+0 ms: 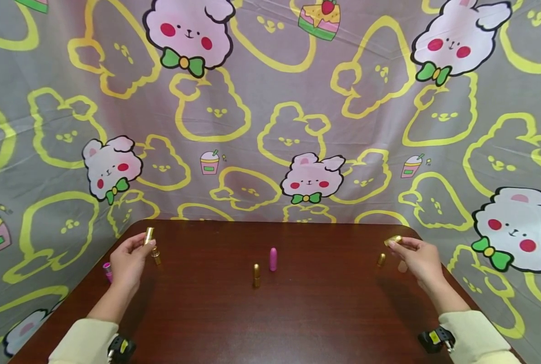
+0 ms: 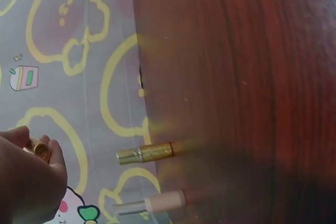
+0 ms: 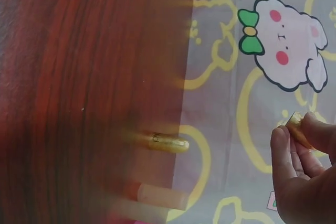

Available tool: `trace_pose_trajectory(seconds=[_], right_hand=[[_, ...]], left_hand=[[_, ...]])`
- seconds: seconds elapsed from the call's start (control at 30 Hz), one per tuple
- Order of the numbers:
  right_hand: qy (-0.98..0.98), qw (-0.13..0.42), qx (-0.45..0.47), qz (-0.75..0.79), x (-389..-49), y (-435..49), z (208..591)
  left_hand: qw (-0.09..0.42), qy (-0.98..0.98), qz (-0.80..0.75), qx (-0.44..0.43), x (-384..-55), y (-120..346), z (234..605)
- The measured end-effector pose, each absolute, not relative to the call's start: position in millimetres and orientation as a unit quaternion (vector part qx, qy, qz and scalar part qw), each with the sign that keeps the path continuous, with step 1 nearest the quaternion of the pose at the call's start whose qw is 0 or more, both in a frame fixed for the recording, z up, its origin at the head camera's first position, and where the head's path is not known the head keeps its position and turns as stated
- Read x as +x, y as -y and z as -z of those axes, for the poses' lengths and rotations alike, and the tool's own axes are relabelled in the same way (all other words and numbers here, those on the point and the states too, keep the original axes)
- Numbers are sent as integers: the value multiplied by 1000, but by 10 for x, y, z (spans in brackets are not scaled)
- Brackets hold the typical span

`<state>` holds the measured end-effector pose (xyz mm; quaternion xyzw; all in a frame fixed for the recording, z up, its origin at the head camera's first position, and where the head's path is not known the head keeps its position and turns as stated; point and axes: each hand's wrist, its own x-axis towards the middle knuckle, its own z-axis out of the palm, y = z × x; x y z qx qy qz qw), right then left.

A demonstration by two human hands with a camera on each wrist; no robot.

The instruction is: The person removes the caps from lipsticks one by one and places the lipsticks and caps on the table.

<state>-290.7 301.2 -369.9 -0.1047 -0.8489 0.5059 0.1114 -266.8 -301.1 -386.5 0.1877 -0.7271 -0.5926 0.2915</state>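
Gold metallic cylinder (image 1: 149, 236), pinched nearly upright by the left hand (image 1: 128, 260), lies well left of the gold tapered piece (image 1: 393, 240) pinched aslant by the right hand (image 1: 418, 259) across the reddish-brown wooden table (image 1: 325, 313).

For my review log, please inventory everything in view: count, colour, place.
Table: one, brown, foreground
Patterned cloth: one, mostly grey, behind table
Held gold pieces: two, gold, left and right
Loose gold pieces: three, gold, table left, centre, right
Pink piece: one, pink, centre
Magenta piece: one, magenta, far left
Pale pieces: two, pinkish, left and right
Magenta sliver: one, magenta, right wrist view's bottom edge
Wrist cameras: two, black, on wrists
Sleeves: two, cream, on arms
Left hand: one, bare, left
Right hand: one, bare, right
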Motion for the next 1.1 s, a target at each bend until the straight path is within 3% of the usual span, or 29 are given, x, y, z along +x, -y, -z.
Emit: trace_pose_trajectory(seconds=[0.4,1.1], right_hand=[[906,140,-52,-395,-2934,-3086,3815],[953,107,-35,-280,-3142,-3227,4061]], left_hand=[[278,764,538,225,-2636,3161,3974],[242,818,463,241,-2638,3299,4097]])
